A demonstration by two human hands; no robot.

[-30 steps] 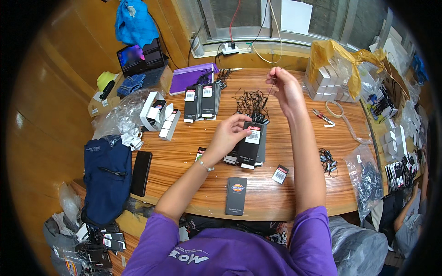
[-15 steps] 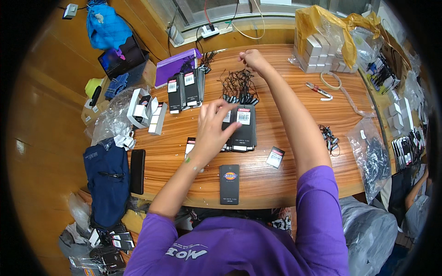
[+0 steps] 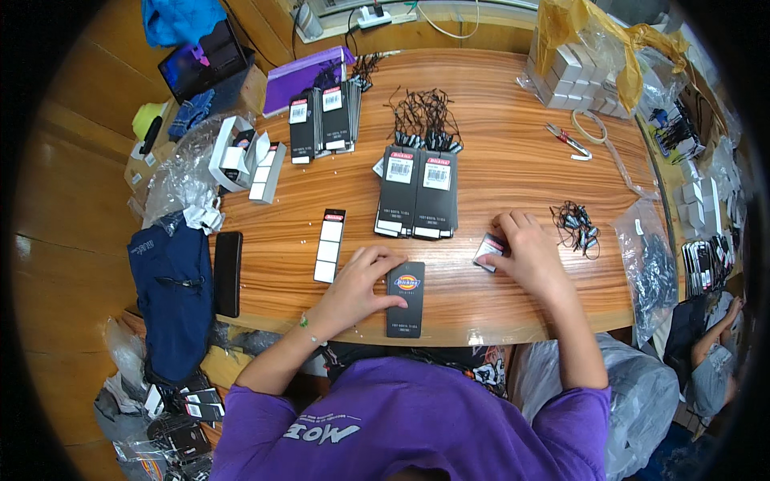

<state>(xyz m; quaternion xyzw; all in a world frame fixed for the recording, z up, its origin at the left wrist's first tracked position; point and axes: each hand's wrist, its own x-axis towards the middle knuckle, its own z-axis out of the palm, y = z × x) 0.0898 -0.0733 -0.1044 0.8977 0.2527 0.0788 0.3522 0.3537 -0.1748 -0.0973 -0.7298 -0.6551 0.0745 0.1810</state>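
Observation:
My left hand (image 3: 358,287) rests at the left edge of a black hang tag (image 3: 407,317) near the table's front edge, its thumb on the card and its fingers apart. At the right, my right hand (image 3: 528,252) reaches over a small white-and-black label card (image 3: 490,249) lying on the table, thumb and fingers spread around it. Two side-by-side stacks of black hang tags (image 3: 416,207) lie beyond my hands, with white stickers on top. Their black strings (image 3: 423,116) fan out behind. A narrow card with white stickers (image 3: 329,248) lies left of my left hand.
More tag stacks (image 3: 323,132) lie at the back left near a purple folder (image 3: 297,80). Loose black strings (image 3: 576,228), snips (image 3: 568,140) and a plastic bag (image 3: 646,256) are at the right. A black phone (image 3: 228,272) and white boxes (image 3: 267,172) stand left.
My left hand has come back from the tag stacks to the black tag. My right hand has come down from the strings to the small card. The whole view has shifted slightly.

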